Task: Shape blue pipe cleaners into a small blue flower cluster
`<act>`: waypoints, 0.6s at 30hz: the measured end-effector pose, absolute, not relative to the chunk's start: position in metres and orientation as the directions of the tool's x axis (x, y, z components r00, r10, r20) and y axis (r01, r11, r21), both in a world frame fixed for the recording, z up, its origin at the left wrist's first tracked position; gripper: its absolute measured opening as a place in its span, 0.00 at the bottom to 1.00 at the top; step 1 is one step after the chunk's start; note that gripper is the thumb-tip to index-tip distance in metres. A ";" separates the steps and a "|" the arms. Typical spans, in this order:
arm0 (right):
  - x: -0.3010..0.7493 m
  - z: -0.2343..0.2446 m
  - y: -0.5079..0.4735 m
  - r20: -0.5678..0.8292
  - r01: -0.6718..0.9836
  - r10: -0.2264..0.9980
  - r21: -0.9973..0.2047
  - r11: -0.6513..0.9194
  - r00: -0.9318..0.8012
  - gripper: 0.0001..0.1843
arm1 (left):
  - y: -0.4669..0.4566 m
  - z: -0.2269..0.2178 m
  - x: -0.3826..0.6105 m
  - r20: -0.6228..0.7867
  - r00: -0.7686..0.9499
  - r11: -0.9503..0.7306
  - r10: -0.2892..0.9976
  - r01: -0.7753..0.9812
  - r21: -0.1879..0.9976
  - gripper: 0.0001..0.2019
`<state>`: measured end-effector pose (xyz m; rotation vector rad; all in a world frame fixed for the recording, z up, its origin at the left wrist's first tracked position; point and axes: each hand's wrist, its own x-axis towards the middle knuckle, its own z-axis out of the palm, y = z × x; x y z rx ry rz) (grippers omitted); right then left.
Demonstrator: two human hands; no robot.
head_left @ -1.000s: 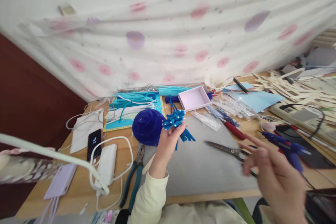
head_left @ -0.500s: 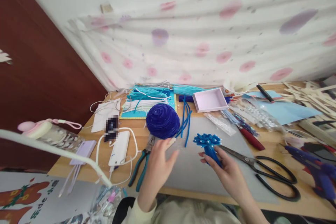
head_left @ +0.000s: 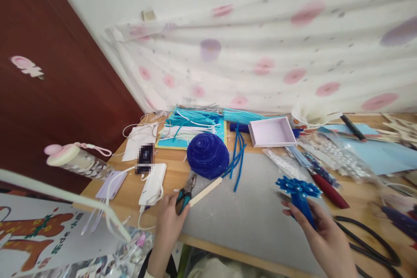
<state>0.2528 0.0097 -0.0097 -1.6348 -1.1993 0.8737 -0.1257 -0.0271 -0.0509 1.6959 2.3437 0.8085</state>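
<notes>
My left hand [head_left: 171, 221] is closed around the handles of teal-and-black pliers [head_left: 188, 191]; its palm and fingers hide the handle ends. Between the fingers and thumb of my right hand [head_left: 321, 228], a blue pipe-cleaner flower [head_left: 299, 191] with small pale beads stands up on its thick blue stem. Black-handled scissors [head_left: 368, 236] lie partly behind that hand. Beyond the pliers sits a dark blue wound dome [head_left: 207, 155], with a wooden stick [head_left: 206, 192] in front of it. Loose blue pipe cleaners [head_left: 237, 158] lie at its right.
A grey mat [head_left: 234, 221] covers the table's middle. A pale pink box [head_left: 273, 132], bead bags [head_left: 339, 156] and a red-handled tool [head_left: 330, 191] lie behind and right. A glue gun [head_left: 400, 221] is far right; a white power bank [head_left: 152, 184] with cables is left.
My left hand has moved from beside the dome down and left onto the pliers' handles. My right hand has shifted right with the flower. The view has turned slightly left.
</notes>
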 end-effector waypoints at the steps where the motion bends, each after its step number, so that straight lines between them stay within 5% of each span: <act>1: 0.256 -0.012 0.009 -0.029 0.334 0.956 -0.934 -0.130 0.291 0.26 | -0.028 -0.052 -0.126 0.208 -0.365 0.218 0.908 0.833 0.509 0.21; 11: 0.268 -0.004 0.018 -0.034 0.298 0.896 -0.937 -0.183 0.443 0.26 | -0.053 -0.020 -0.123 0.158 -0.425 0.161 0.891 0.623 0.766 0.17; 18: 0.260 -0.014 0.007 0.084 0.227 0.936 -0.974 0.005 0.342 0.18 | -0.002 0.015 -0.036 -0.115 -0.059 0.123 0.992 0.159 0.980 0.16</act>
